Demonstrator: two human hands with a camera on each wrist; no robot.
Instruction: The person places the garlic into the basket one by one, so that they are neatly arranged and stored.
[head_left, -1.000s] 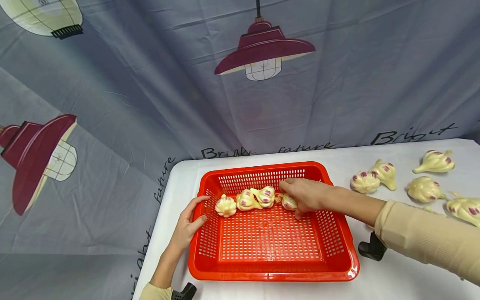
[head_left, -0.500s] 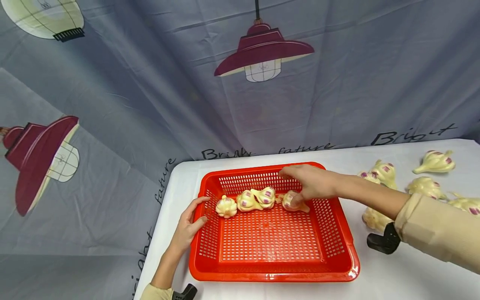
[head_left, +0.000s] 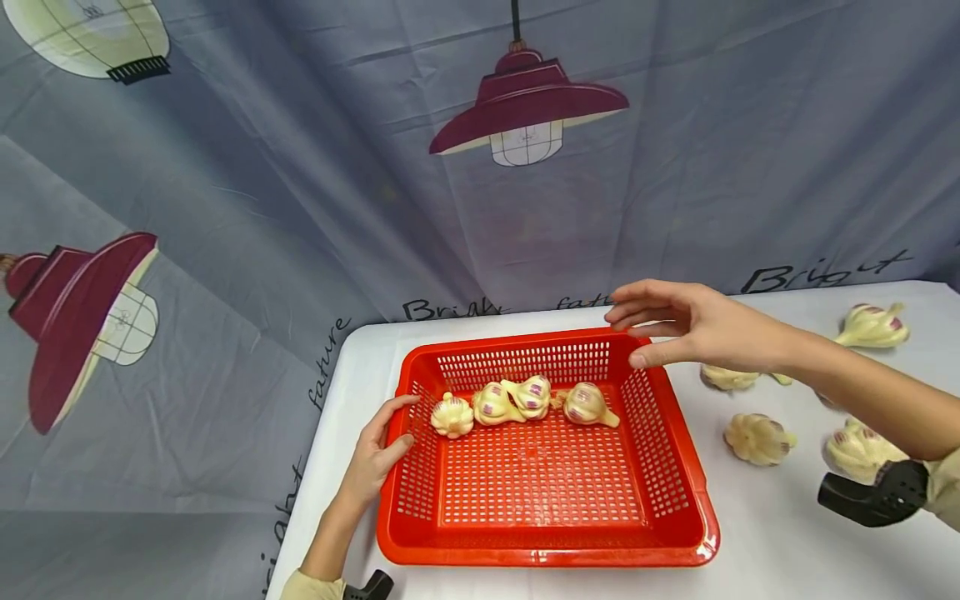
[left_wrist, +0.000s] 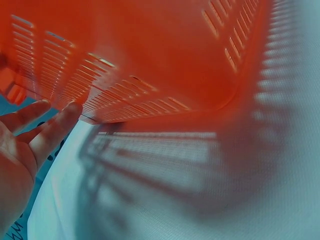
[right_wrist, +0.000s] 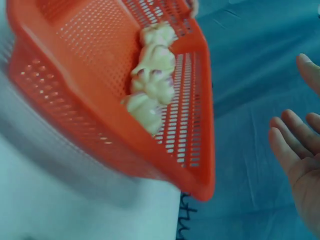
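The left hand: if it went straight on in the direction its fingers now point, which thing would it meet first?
Most likely the left side of the red basket. The left hand is right at its rim, though exact contact is hard to judge.

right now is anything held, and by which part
The right hand holds nothing; the left hand touches the left rim of the red basket; a grip is unclear.
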